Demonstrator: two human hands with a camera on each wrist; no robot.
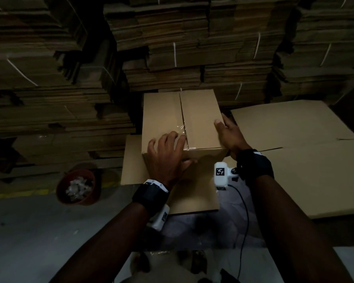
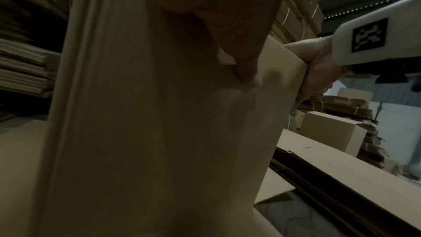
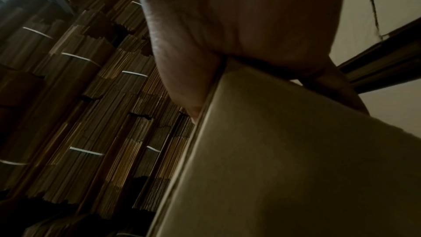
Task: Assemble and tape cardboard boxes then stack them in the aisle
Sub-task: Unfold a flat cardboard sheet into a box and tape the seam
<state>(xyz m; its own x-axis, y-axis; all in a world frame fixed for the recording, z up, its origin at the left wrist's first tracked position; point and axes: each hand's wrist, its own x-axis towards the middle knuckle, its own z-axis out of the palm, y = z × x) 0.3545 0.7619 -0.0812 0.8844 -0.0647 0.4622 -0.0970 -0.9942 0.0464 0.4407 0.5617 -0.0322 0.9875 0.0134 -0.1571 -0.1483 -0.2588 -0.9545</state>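
— Where is the box [image 1: 180, 121]?

— It sits on a flat sheet [image 1: 131, 160] of cardboard on the floor [image 1: 29, 231], right in front of the big stacks [image 1: 49, 78] of flat cardboard. Its top flaps are closed, and clear tape [image 1: 184, 127] runs down the seam.

— What is the left hand [image 1: 168, 158] doing?

— It lies on the near top edge of the box. The fingers spread flat on top by the tape, and the thumb presses the front side. Its grip is loose, not clenched.

— And the right hand [image 1: 229, 133]?

— It grasps the right top edge of the box. The thumb lies on top and the fingers go down the side.

— What else is there?

— A big flat sheet [image 1: 294, 150] lies to the right. A red tub [image 1: 78, 186] with shiny scraps stands on the floor at the left. The left wrist view shows another made-up box [image 2: 328, 132] farther off.
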